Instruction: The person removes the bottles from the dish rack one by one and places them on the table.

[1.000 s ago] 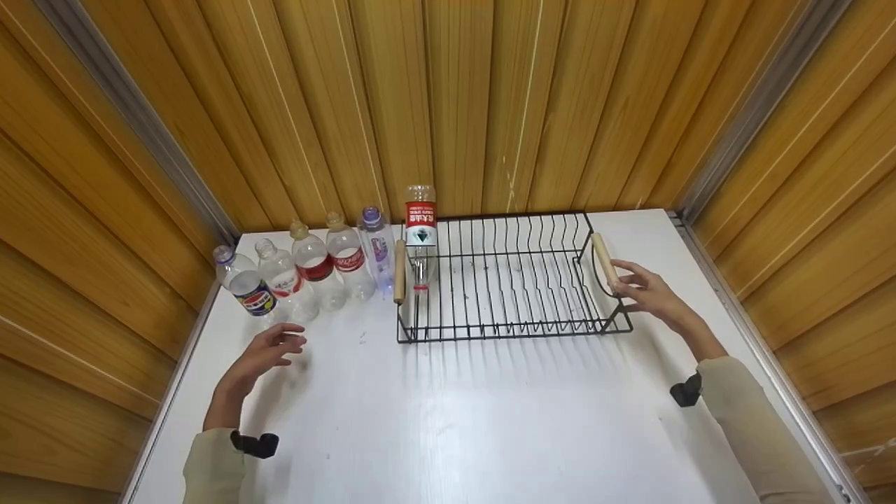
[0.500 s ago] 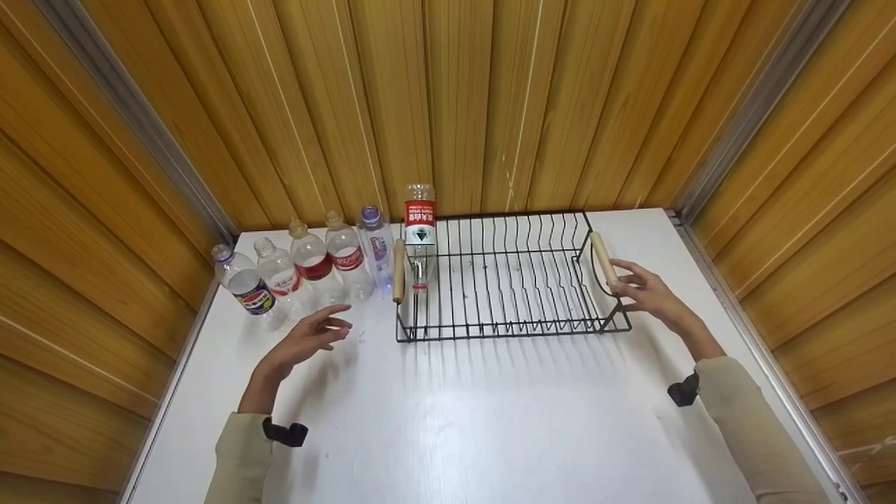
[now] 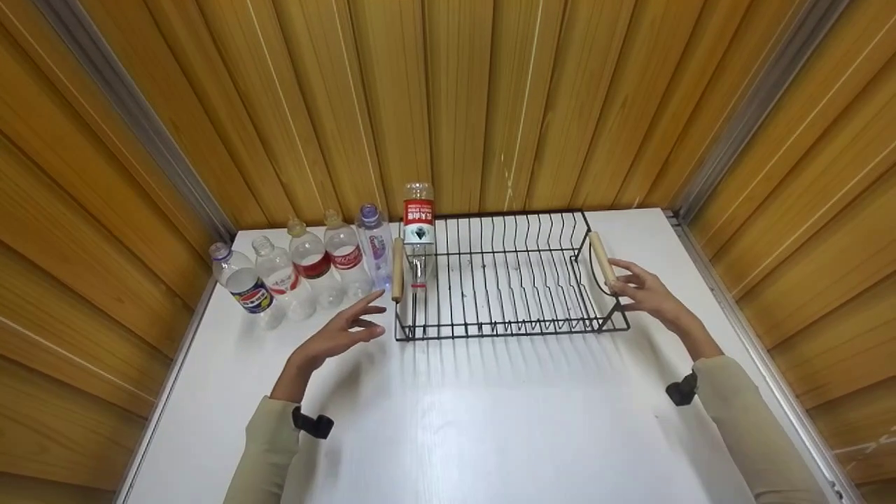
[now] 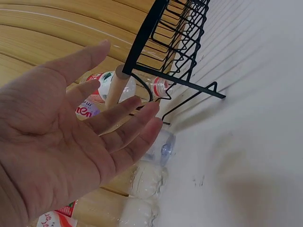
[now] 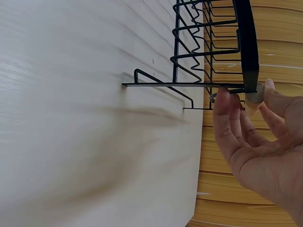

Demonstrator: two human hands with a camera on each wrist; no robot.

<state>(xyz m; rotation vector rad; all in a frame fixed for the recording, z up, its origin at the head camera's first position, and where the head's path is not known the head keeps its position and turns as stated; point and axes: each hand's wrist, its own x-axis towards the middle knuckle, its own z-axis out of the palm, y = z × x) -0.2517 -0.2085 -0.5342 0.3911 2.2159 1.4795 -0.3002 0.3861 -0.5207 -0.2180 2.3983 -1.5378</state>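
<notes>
A black wire dish rack (image 3: 514, 337) with a wooden handle at each end stands on the white table. My right hand (image 3: 654, 297) holds the front end of its right handle (image 3: 602, 256); in the right wrist view, the thumb and fingers lie on either side of the handle and rim. My left hand (image 3: 341, 334) has its fingers extended just short of the left handle (image 3: 398, 269), palm showing in the left wrist view. An upside-down clear bottle (image 3: 418, 224) with a red and white label sits in the rack's left end.
Several clear plastic bottles stand in a row left of the rack, from a Pepsi-style bottle (image 3: 252, 299) through red-labelled ones (image 3: 346, 257) to a purple-necked bottle (image 3: 377, 245). Wooden-look panels (image 3: 455, 105) wall in the table (image 3: 476, 427) behind and at both sides.
My left hand has moved right and slightly up, from in front of the bottle row to beside the rack's left handle. My right hand has stayed at the right handle.
</notes>
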